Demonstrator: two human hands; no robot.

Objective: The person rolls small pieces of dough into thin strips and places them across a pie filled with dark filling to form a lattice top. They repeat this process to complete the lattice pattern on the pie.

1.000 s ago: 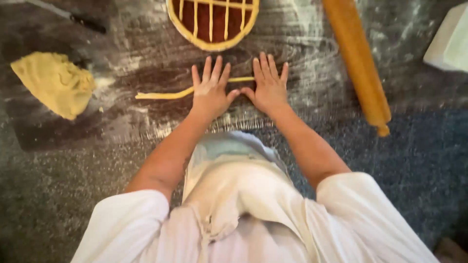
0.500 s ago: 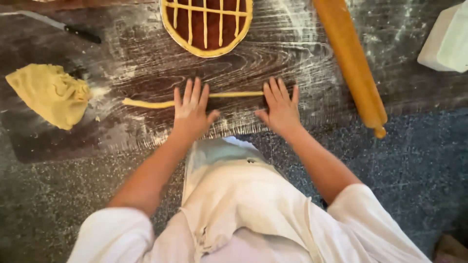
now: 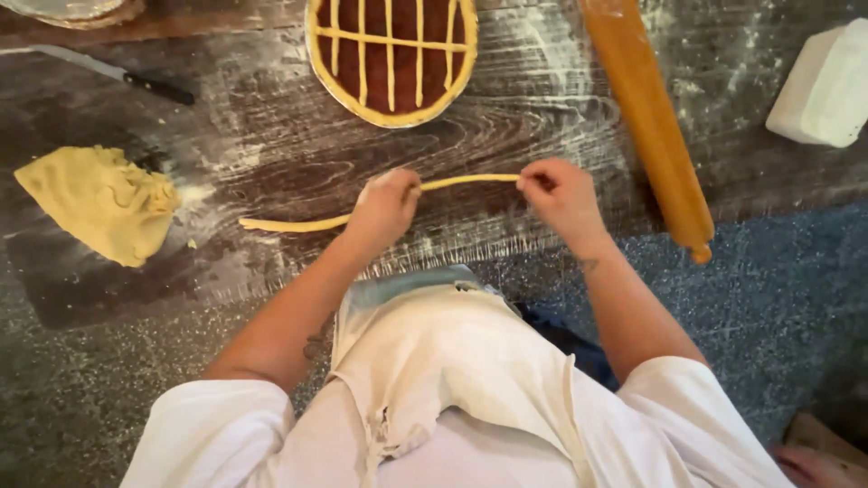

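Dough rope (image 3: 470, 182) lies with its long axis running from 9 to 3 o'clock across the floured dark wooden board (image 3: 271, 154), its free tail trailing toward 8 o'clock. Left hand (image 3: 384, 210) pinches it near the middle; right hand (image 3: 559, 194) pinches its 3 o'clock end. At 12 o'clock sits the lattice tart (image 3: 391, 56); the rolling pin (image 3: 649, 117) lies at 2 o'clock.

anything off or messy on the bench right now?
Nothing damaged. Flour is smeared across the dark wooden board, as you'd expect when rolling dough. The dough strip is pinched by the left hand and the right hand; its left end trails on the board. The tart lattice is unfinished.
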